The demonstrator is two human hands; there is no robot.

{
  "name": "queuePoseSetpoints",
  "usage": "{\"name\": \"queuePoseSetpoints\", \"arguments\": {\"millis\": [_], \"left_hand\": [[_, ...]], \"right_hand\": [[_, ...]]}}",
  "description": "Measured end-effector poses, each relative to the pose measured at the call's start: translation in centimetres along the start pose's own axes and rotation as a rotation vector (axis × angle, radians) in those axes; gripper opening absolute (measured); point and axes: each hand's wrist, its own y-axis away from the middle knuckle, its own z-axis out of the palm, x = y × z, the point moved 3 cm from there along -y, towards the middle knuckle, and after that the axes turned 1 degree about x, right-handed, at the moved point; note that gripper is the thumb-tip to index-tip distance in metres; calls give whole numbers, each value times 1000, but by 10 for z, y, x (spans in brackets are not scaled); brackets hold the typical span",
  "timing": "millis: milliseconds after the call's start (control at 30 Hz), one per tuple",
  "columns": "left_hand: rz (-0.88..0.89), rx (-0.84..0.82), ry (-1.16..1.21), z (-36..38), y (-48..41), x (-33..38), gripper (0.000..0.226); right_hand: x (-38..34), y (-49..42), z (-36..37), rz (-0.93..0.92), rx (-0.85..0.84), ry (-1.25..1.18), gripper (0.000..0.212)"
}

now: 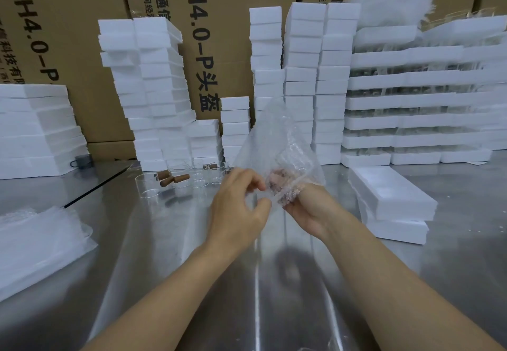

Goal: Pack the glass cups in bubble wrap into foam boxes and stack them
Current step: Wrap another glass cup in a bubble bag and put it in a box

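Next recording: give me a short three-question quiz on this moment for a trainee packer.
1. True or false: the left hand and the right hand both hold the bubble wrap above the table.
2. Where are the bare glass cups? A) in the left hand B) on the table beyond the hands C) on top of the cartons
3. Fill in: the two stacked foam boxes nearest the hands lie on the person's ____ side.
Key: 1 true; 2 B; 3 right.
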Motion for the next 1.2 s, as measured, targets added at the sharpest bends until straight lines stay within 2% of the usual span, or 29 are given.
{"name": "queuePoseSetpoints", "arguments": {"millis": [100, 200, 267, 333, 400, 500, 633, 767, 867, 1067, 1200], "left_hand": [[-19, 179, 73, -15, -8, 4, 33], [-83, 256, 157, -35, -20, -2, 51], [-159, 194, 223, -47, -28, -8, 66], [-258, 49, 310, -54, -33, -17, 86], [-341, -97, 371, -57, -34, -23, 96], [-371, -195, 372, -55, -31, -32, 95], [-374, -222, 383, -48, -28, -34, 98], [-369, -258, 458, -43, -28, -35, 91], [-366, -262, 459, -40, -28, -33, 93], [-306, -300, 396, -28, -22, -28, 103], [-316, -331, 387, -25, -22, -28, 104]], "right_hand": [[1, 0, 6, -27, -27, 195, 31], [1, 5, 10, -17, -55, 293, 31], [1, 10, 13, 7, -103, 349, 34], [-1, 13, 14, 21, -143, 393, 37], [-1, 15, 16, 31, -180, 425, 36], [2, 17, 18, 38, -201, 492, 33], [7, 14, 17, 9, -187, 626, 49], [2, 18, 20, -61, -211, 605, 52], [1, 20, 21, -94, -225, 609, 48], [5, 20, 22, -67, -209, 684, 17], [8, 18, 19, -56, -172, 695, 15]]}}
